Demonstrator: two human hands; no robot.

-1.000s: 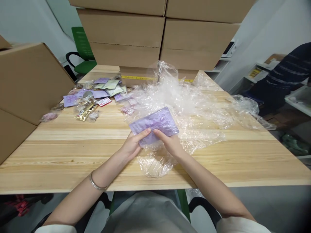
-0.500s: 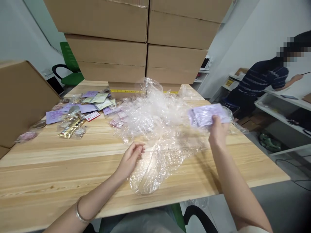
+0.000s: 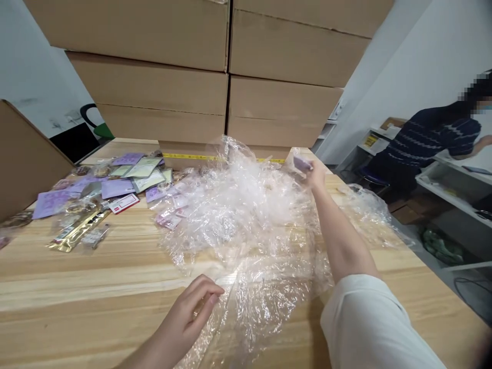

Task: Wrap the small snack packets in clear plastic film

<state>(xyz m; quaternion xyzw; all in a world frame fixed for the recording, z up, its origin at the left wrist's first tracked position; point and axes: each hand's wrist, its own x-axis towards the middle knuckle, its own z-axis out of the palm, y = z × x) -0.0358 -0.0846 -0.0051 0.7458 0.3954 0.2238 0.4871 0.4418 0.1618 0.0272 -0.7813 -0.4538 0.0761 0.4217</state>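
My right hand (image 3: 315, 175) is stretched far across the wooden table (image 3: 77, 277), closed on a purple packet (image 3: 302, 164) near the foot of the stacked cardboard boxes (image 3: 226, 77). Only a corner of the packet shows past my fingers. My left hand (image 3: 194, 305) rests near the front edge with its fingers loosely curled, touching the near edge of a big heap of crumpled clear plastic wrap (image 3: 246, 225). Nothing sits inside that hand.
Several purple, green and gold packets (image 3: 111, 189) lie scattered at the left back of the table. A cardboard box (image 3: 23, 159) stands at the far left. Another person in a dark striped top (image 3: 426, 143) leans over white shelves at the right.
My right hand carried the purple packet away from in front of me, first out to the right, then forward to the back of the table. My left hand let go and dropped to the plastic.
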